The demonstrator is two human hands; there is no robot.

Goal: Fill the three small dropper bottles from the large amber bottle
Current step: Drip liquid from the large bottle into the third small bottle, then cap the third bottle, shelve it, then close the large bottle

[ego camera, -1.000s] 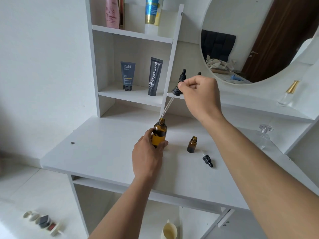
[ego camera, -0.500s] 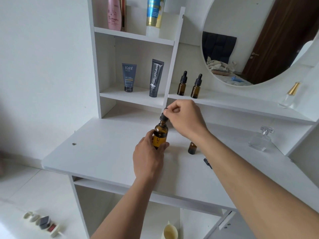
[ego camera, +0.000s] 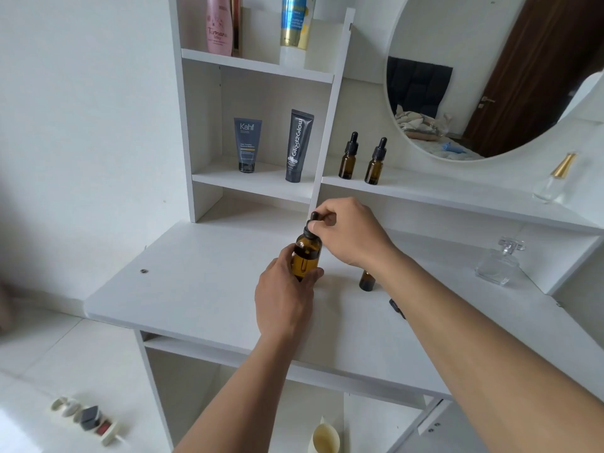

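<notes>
Two bare forearms reach in over the near edge of the white desk (ego camera: 196, 289). Left hand (ego camera: 284, 299) grips the lower body of the large amber bottle (ego camera: 305, 259), fingers and thumb curled round it. The bottle stands upright, mid-desk: brown glass, a glass pipette showing inside, black dropper cap (ego camera: 312, 223) sitting on the neck. Right hand (ego camera: 349, 233) hovers over the top, wrist bent down, thumb and forefinger pinching the dropper cap, other fingers tucked in.

A loose black cap (ego camera: 397, 308) lies on the desk, half hidden by the right forearm. Just beyond it, one small amber bottle (ego camera: 366, 282) stands upright, its neck hidden behind the right wrist, near the large bottle but apart from it.

Farther back, on the shelf (ego camera: 457, 194) under the round mirror (ego camera: 474, 76), stand a left capped dropper bottle (ego camera: 348, 156) and a right capped dropper bottle (ego camera: 376, 161), upright, side by side, not touching.
</notes>
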